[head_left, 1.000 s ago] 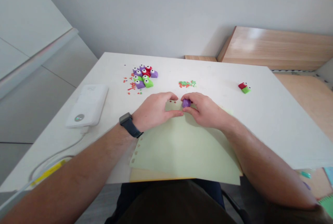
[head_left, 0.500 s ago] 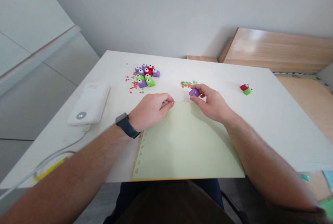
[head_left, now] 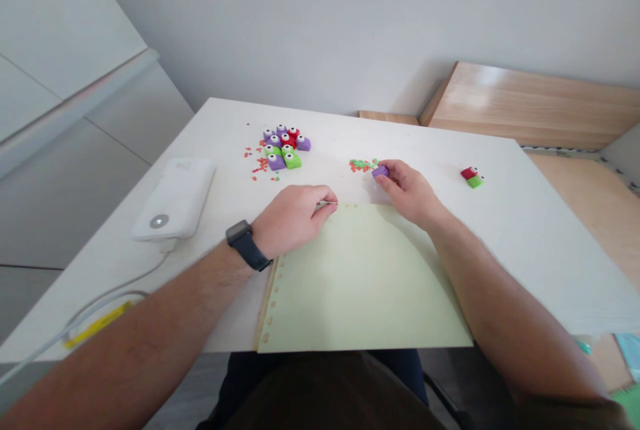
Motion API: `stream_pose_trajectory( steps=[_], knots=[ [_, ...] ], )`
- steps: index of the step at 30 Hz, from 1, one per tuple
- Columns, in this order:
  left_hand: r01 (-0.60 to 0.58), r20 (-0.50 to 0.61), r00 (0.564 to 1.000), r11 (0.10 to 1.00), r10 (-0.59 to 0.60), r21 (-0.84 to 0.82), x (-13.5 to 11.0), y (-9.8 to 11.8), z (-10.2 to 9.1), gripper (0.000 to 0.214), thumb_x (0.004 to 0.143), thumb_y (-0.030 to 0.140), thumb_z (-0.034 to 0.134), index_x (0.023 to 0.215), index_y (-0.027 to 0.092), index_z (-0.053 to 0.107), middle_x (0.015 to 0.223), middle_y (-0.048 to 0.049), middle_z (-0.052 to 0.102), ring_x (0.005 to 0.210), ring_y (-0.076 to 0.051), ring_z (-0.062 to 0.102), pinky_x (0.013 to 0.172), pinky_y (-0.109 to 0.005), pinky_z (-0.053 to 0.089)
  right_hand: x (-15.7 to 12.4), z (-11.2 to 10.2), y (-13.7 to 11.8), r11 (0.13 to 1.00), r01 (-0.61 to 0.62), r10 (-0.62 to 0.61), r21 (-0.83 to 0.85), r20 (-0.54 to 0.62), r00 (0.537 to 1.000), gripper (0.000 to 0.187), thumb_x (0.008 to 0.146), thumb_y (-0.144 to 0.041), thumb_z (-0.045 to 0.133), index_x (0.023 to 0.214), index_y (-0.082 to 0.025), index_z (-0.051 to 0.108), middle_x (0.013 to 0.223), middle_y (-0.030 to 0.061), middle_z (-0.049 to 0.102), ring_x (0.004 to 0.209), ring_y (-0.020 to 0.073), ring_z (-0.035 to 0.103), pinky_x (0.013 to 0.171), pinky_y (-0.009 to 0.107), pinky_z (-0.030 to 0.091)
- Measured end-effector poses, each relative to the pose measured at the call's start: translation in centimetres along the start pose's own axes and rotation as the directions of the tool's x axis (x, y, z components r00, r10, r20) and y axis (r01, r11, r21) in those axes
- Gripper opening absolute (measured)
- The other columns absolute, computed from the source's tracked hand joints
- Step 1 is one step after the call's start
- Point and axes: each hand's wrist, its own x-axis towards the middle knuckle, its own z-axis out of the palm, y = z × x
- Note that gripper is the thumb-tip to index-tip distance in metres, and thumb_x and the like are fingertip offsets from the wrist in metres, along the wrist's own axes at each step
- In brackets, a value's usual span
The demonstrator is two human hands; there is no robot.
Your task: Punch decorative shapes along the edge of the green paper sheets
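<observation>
The right hand point(head_left: 410, 195) pinches a purple clay piece point(head_left: 381, 171) between fingers and thumb, just past 12 o'clock on the pale green sheet point(head_left: 365, 287), right beside the crumbs point(head_left: 361, 165). The left hand point(head_left: 293, 220) curls shut on a thin pin point(head_left: 327, 203), its tip at the sheet's top edge, with the clay figures point(head_left: 283, 149) at 11 o'clock.

White table point(head_left: 500, 243); pale green paper point(head_left: 363, 283); googly-eyed blocks point(head_left: 293, 161); white power bank point(head_left: 175, 197)

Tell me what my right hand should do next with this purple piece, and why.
Probably lower the purple piece in your right hand to the top edge of the pale green sheet: your left hand is at that edge, and the sheet's left side shows a row of notches.
</observation>
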Motion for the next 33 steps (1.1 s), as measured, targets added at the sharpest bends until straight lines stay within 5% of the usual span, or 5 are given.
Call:
stream_pose_trajectory(
  steps=[6, 23, 29, 33],
  knots=[
    [-0.017, 0.019, 1.0, 1.0, 0.017, 0.012, -0.1, 0.0, 0.0, 0.025, 0.099, 0.033, 0.052, 0.102, 0.021, 0.074, 0.1, -0.0033, 0.079, 0.084, -0.021, 0.07, 0.076, -0.033, 0.047, 0.0, -0.4, 0.0, 0.998, 0.023, -0.024, 0.066, 0.011, 1.0, 0.042, 0.093, -0.034, 0.061, 0.132, -0.021, 0.06, 0.116, 0.0077, 0.072, 0.104, 0.0211, 0.066, 0.096, 0.041, 0.051],
    [-0.021, 0.017, 1.0, 1.0, 0.02, 0.008, -0.3, 0.0, 0.1, 0.024, 0.099, 0.032, 0.052, 0.102, 0.021, 0.073, 0.099, -0.0043, 0.078, 0.089, -0.022, 0.071, 0.078, -0.034, 0.048, -0.2, -1.3, -2.5, 0.838, -0.223, 0.201, 0.497, 0.098, 0.975, 0.04, 0.076, -0.022, 0.057, 0.114, -0.017, 0.068, 0.117, 0.0106, 0.074, 0.093, 0.0216, 0.07, 0.066, 0.032, 0.045],
    [-0.023, 0.018, 1.0, 1.0, 0.023, -0.002, -0.3, -0.1, 0.1, 0.025, 0.1, 0.033, 0.051, 0.102, 0.021, 0.073, 0.1, -0.005, 0.078, 0.09, -0.023, 0.07, 0.079, -0.034, 0.048, 0.0, -1.5, -2.7, 0.799, -0.242, 0.222, 0.55, 0.104, 0.969, 0.039, 0.075, -0.02, 0.054, 0.111, -0.014, 0.067, 0.114, 0.0123, 0.074, 0.087, 0.02, 0.069, 0.063, 0.031, 0.043],
    [-0.028, 0.018, 0.999, 1.0, 0.028, -0.008, -0.4, -0.2, 0.2, 0.025, 0.1, 0.033, 0.05, 0.102, 0.021, 0.072, 0.1, -0.0056, 0.078, 0.091, -0.023, 0.071, 0.081, -0.035, 0.049, 0.2, -1.5, -2.1, 0.859, -0.206, 0.224, 0.468, 0.017, 0.974, 0.039, 0.077, -0.023, 0.055, 0.114, -0.017, 0.065, 0.114, 0.0104, 0.074, 0.087, 0.0193, 0.069, 0.063, 0.03, 0.044]
  ],
)
